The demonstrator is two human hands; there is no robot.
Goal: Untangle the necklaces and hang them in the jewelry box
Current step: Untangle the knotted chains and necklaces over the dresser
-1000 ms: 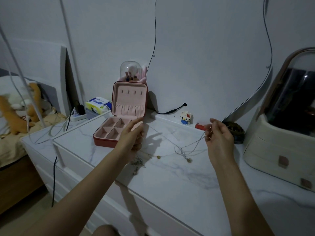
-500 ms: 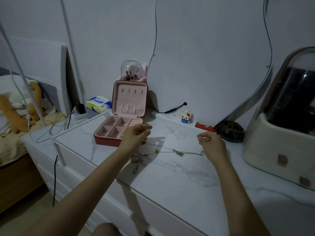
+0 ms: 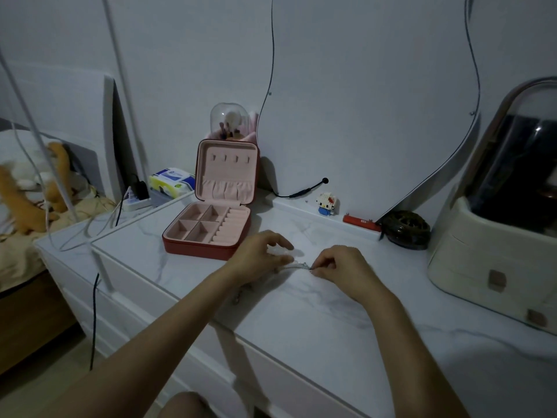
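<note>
A red jewelry box [image 3: 211,233] with pink lining stands open on the marble tabletop [image 3: 316,321], its lid upright with a row of small hooks. In front of it, my left hand [image 3: 259,256] and my right hand [image 3: 343,267] are close together just above the table. Between them runs a thin silver necklace chain [image 3: 297,266], pinched by the fingertips of both hands. Another bit of chain [image 3: 238,298] lies on the table partly under my left wrist.
A small block figure [image 3: 327,203], a red bar [image 3: 360,222] and a dark round object [image 3: 407,229] sit along the back ledge. A cream cosmetics case [image 3: 494,251] fills the right. A tissue pack [image 3: 171,182] and power strip [image 3: 135,202] lie left.
Both hands have come down and together from wide apart. The chain, earlier stretched between them over the table, is now bunched into a short span between my fingertips.
</note>
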